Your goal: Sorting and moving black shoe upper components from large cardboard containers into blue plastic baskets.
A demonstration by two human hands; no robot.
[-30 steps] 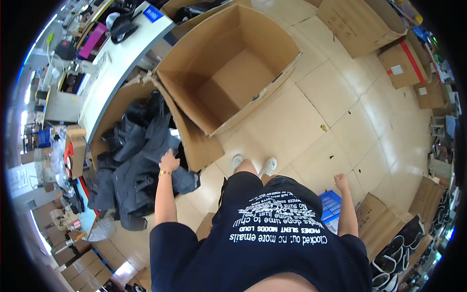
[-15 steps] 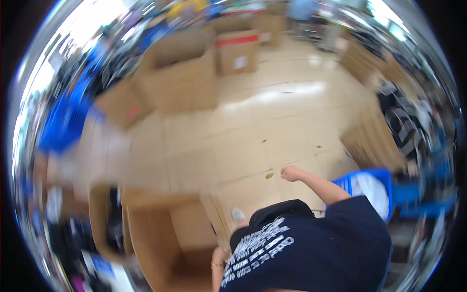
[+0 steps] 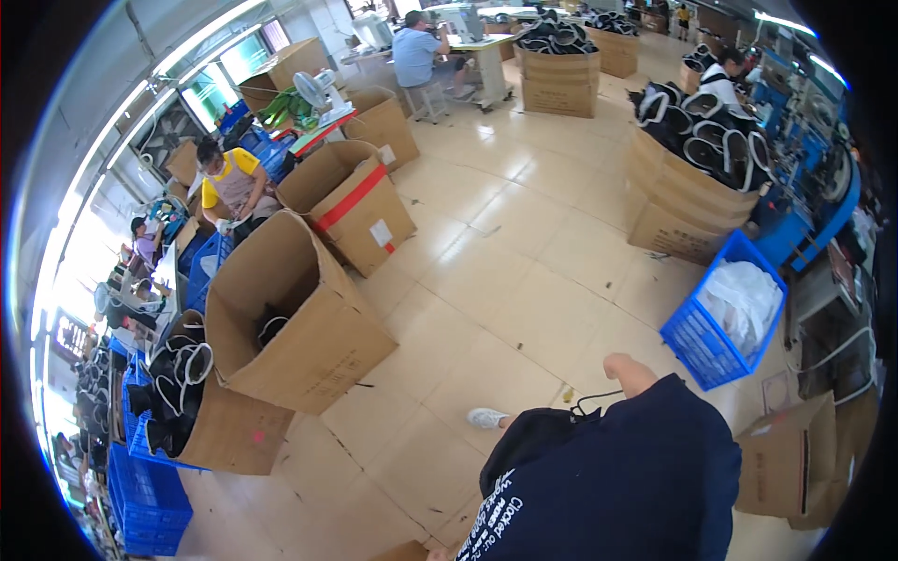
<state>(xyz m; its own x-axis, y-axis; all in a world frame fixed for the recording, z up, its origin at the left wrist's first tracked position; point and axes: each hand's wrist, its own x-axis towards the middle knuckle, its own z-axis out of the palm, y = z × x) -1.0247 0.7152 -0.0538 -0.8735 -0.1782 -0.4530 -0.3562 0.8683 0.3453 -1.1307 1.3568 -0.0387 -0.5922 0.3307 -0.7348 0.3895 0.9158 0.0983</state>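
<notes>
My right hand (image 3: pixel 619 365) hangs in front of my body above the tiled floor, its fingers curled in and nothing seen in them. A black cord (image 3: pixel 591 400) at my waist loops close by it. Of my left hand (image 3: pixel 440 553) only a sliver shows at the lower edge, beside a bit of brown cardboard (image 3: pixel 404 552); its fingers are hidden. My white shoe (image 3: pixel 485 418) steps out on the floor. To the right of my right hand stands a blue plastic basket (image 3: pixel 702 346) with a white plastic bag (image 3: pixel 741 304) in it.
At left stand a large open carton (image 3: pixel 313 360), a red-taped carton (image 3: pixel 365 220) and stacked blue crates (image 3: pixel 150 500). Black, white-edged pieces (image 3: pixel 716 136) fill a carton (image 3: pixel 678 192) at right, near blue machinery (image 3: pixel 795 206). A brown box (image 3: pixel 786 458) sits lower right. Several people work around.
My view has swung and lifted, showing more of the far room. The open carton beside my left hand has almost left the picture. My right hand appears farther right and lower.
</notes>
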